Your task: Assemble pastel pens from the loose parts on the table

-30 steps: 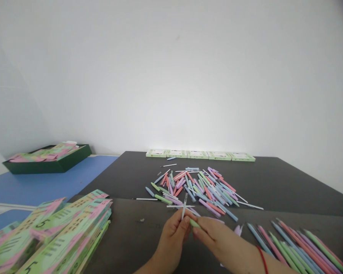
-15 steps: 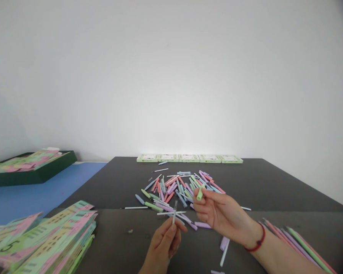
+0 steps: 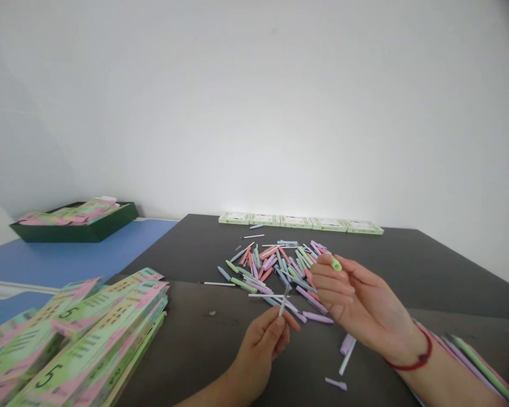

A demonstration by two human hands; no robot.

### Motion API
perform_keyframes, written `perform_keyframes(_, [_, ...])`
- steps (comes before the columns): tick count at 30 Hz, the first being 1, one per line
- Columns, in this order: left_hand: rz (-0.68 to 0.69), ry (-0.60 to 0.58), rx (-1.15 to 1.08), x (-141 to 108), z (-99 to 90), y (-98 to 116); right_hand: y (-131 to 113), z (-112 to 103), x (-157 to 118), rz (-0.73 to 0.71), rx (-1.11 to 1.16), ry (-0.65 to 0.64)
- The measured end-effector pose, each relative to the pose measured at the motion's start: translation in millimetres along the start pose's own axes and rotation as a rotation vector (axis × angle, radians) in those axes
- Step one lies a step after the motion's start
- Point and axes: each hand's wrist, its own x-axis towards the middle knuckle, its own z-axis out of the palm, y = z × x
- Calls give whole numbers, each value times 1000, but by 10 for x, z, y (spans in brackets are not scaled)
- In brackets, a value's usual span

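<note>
Between thumb and fingers, my left hand [image 3: 265,339] pinches a thin white pen refill [image 3: 282,306], its clear end pointing up and away from me. My right hand [image 3: 360,299] is closed on a light green pen barrel [image 3: 336,263], whose round open end faces me; most of it is hidden by the fingers. The two hands are apart, with the right one higher. Just beyond them lies a loose heap of pastel pen parts [image 3: 265,263] in purple, green, blue and red, with white refills among them. A purple pen piece [image 3: 346,343] and a white refill [image 3: 346,357] lie below my right hand.
Printed packets [image 3: 89,345] are stacked at the left. A dark green tray [image 3: 80,230] holding more packets stands on a blue surface [image 3: 152,243]. Flat pale green boxes [image 3: 296,222] line the black table's [image 3: 390,249] far edge. Several long pens [image 3: 470,353] lie beside my right forearm.
The camera view has turned left and down, so everything sits further right in the picture. My right hand has tilted the green barrel, bringing its open end round. Both hands keep their hold.
</note>
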Motion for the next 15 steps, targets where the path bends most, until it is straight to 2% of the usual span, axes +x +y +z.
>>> perform_keyframes(3, [-6, 8, -1, -4, 22, 33, -17, 47, -27, -41, -19, 20])
perform_keyframes(6, [-11, 7, 4, -9, 31, 51, -15, 21, -15, -79, -170, 35])
perform_keyframes(11, [-13, -5, 40, -17, 16, 41, 70, -223, 90, -201, -767, 98])
perform_keyframes(15, [-17, -23, 54, -28, 4, 27, 124, -361, 120, -262, -1070, 108])
